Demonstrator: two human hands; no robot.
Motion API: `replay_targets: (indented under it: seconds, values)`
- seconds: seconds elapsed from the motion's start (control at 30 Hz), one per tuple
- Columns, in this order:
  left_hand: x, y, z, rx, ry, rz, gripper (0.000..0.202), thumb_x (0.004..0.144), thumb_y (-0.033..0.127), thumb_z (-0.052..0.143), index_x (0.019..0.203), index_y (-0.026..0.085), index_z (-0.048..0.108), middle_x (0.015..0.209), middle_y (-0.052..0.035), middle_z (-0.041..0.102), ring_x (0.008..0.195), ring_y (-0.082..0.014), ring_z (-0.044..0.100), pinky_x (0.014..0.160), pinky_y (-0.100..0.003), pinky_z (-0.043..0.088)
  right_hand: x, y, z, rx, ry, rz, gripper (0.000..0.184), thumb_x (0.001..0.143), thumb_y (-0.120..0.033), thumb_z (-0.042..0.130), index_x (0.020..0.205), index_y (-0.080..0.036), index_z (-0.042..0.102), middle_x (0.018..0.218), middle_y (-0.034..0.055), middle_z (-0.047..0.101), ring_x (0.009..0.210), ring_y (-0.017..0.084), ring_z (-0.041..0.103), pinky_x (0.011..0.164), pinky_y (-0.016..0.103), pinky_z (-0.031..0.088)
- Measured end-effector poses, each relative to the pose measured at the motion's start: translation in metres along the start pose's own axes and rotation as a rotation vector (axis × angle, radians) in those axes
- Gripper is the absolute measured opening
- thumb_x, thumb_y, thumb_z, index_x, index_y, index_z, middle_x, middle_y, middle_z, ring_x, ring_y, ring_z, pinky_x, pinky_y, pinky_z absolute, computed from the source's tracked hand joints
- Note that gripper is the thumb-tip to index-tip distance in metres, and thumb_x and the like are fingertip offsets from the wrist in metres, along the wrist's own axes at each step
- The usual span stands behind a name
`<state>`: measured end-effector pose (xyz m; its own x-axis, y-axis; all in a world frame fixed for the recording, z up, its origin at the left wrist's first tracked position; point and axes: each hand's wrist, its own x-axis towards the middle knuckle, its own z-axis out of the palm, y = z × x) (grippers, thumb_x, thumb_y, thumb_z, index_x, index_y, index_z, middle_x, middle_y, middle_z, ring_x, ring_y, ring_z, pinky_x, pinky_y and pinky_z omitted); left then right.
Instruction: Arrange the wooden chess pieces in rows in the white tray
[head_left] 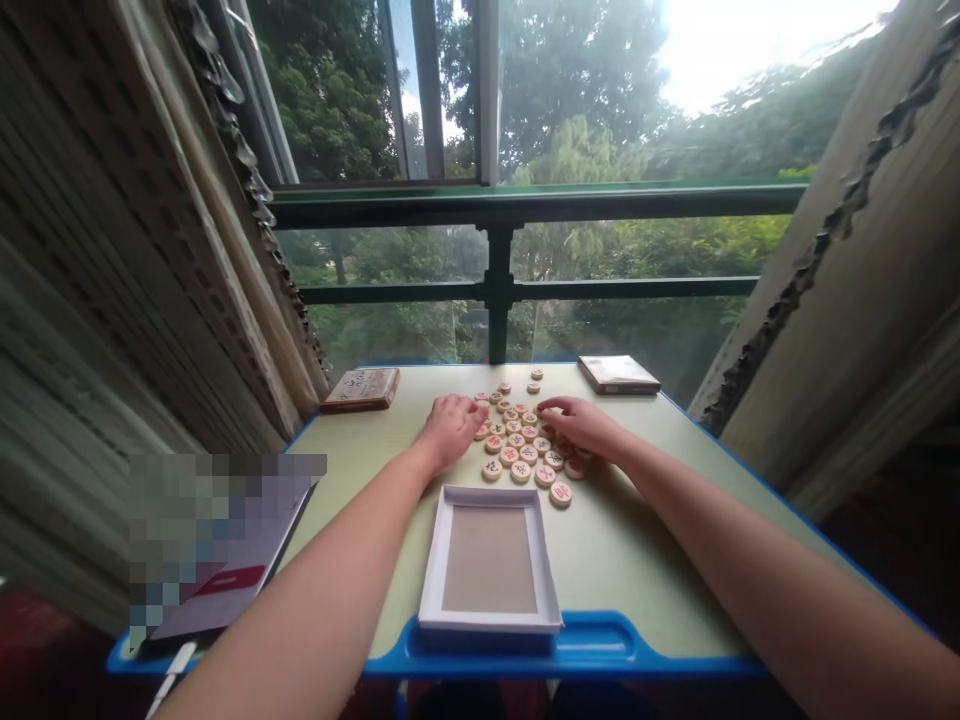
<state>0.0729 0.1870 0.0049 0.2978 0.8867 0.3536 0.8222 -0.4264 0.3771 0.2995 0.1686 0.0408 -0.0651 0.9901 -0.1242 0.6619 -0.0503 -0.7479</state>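
Note:
Several round wooden Chinese chess pieces point(514, 440), marked with red or black characters, lie in a loose cluster on the pale table point(637, 560). At the cluster's left edge my left hand point(452, 430) is low over the table, its fingers loosely curved and reaching the nearest pieces. On the other side my right hand point(579, 424) stretches its fingers out over the pieces, covering some of them in part. Neither hand is seen lifting a piece. Nearer to me, between my forearms, lies a shallow white box tray point(431, 570) with a bare brownish bottom.
A flat printed box point(361, 388) sits at the back left, and another flat box point(619, 374) at the back right. A blurred laptop-like item point(232, 575) with a white cable point(174, 672) lies at front left. Curtains point(97, 250) flank the window behind the table.

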Motion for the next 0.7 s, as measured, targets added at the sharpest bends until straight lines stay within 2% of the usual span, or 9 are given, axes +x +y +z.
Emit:
replay_targets:
  seconds: [0.07, 0.13, 0.2, 0.23, 0.3, 0.37, 0.5, 0.6, 0.7]
  values:
    - [0.0, 0.0, 0.002, -0.019, 0.022, 0.022, 0.05, 0.091, 0.049, 0.025, 0.112, 0.02, 0.059, 0.118, -0.0083, 0.057, 0.115, -0.0232, 0.043, 0.103, -0.041, 0.031, 0.002, 0.003, 0.001, -0.074, 0.047, -0.083, 0.034, 0.085, -0.035, 0.048, 0.112, -0.018, 0.062, 0.095, 0.0087, 0.068, 0.054, 0.011, 0.059, 0.048, 0.022, 0.045]
    - [-0.001, 0.0, 0.004, -0.045, -0.035, 0.061, 0.049, 0.091, 0.046, 0.024, 0.118, 0.022, 0.057, 0.129, -0.0064, 0.052, 0.122, -0.0231, 0.039, 0.106, -0.04, 0.028, 0.005, 0.006, 0.002, -0.201, 0.118, -0.231, 0.035, 0.085, -0.034, 0.049, 0.114, -0.019, 0.062, 0.114, 0.0102, 0.063, 0.082, 0.018, 0.063, 0.071, 0.028, 0.05]
    - [-0.001, 0.0, 0.003, -0.068, -0.093, 0.086, 0.049, 0.092, 0.043, 0.023, 0.117, 0.021, 0.059, 0.129, -0.0062, 0.053, 0.122, -0.023, 0.041, 0.106, -0.039, 0.028, 0.008, 0.006, 0.003, -0.338, 0.141, -0.37, 0.038, 0.086, -0.036, 0.048, 0.12, -0.023, 0.059, 0.131, 0.0072, 0.053, 0.112, 0.023, 0.052, 0.096, 0.035, 0.04]
    - [-0.001, 0.0, 0.003, -0.075, -0.1, 0.088, 0.049, 0.092, 0.043, 0.023, 0.113, 0.019, 0.061, 0.125, -0.0071, 0.056, 0.119, -0.0231, 0.044, 0.105, -0.038, 0.029, 0.009, 0.006, 0.004, -0.396, 0.116, -0.415, 0.039, 0.087, -0.038, 0.046, 0.121, -0.024, 0.059, 0.134, 0.0053, 0.051, 0.12, 0.024, 0.046, 0.102, 0.038, 0.033]
    - [-0.001, 0.0, 0.0, -0.08, -0.064, 0.076, 0.05, 0.092, 0.043, 0.024, 0.108, 0.017, 0.063, 0.116, -0.0092, 0.061, 0.111, -0.023, 0.05, 0.102, -0.037, 0.034, 0.01, 0.004, 0.005, -0.473, 0.048, -0.445, 0.039, 0.089, -0.041, 0.043, 0.119, -0.024, 0.061, 0.13, 0.0037, 0.055, 0.12, 0.025, 0.043, 0.104, 0.04, 0.029]
    - [0.0, -0.001, -0.002, -0.064, -0.012, 0.035, 0.049, 0.091, 0.045, 0.026, 0.105, 0.016, 0.063, 0.109, -0.01, 0.063, 0.106, -0.0228, 0.053, 0.098, -0.037, 0.037, 0.009, 0.001, 0.004, -0.503, 0.016, -0.452, 0.038, 0.089, -0.041, 0.041, 0.112, -0.023, 0.065, 0.119, 0.0045, 0.063, 0.113, 0.026, 0.048, 0.1, 0.039, 0.033]
    - [0.0, -0.003, -0.005, -0.036, 0.071, -0.059, 0.043, 0.091, 0.044, 0.031, 0.109, 0.018, 0.061, 0.112, -0.0102, 0.06, 0.109, -0.0221, 0.05, 0.1, -0.038, 0.036, 0.005, 0.001, 0.002, -0.534, 0.078, -0.471, 0.039, 0.088, -0.044, 0.041, 0.102, -0.02, 0.068, 0.109, 0.0082, 0.067, 0.108, 0.028, 0.05, 0.093, 0.039, 0.038]
    - [-0.002, -0.003, -0.007, -0.067, -0.007, 0.019, 0.042, 0.091, 0.038, 0.031, 0.114, 0.019, 0.06, 0.126, -0.0079, 0.055, 0.118, -0.0204, 0.046, 0.105, -0.034, 0.032, 0.006, 0.003, 0.002, -0.541, 0.038, -0.506, 0.038, 0.088, -0.039, 0.041, 0.109, -0.019, 0.065, 0.114, 0.0084, 0.064, 0.106, 0.026, 0.053, 0.093, 0.037, 0.04]
    - [-0.002, -0.002, -0.009, -0.036, -0.084, 0.039, 0.045, 0.092, 0.039, 0.029, 0.105, 0.016, 0.065, 0.117, -0.0096, 0.061, 0.111, -0.0219, 0.052, 0.1, -0.033, 0.036, 0.007, 0.004, 0.005, -0.559, -0.013, -0.587, 0.035, 0.087, -0.036, 0.043, 0.107, -0.02, 0.067, 0.117, 0.0065, 0.063, 0.108, 0.024, 0.054, 0.095, 0.035, 0.04]
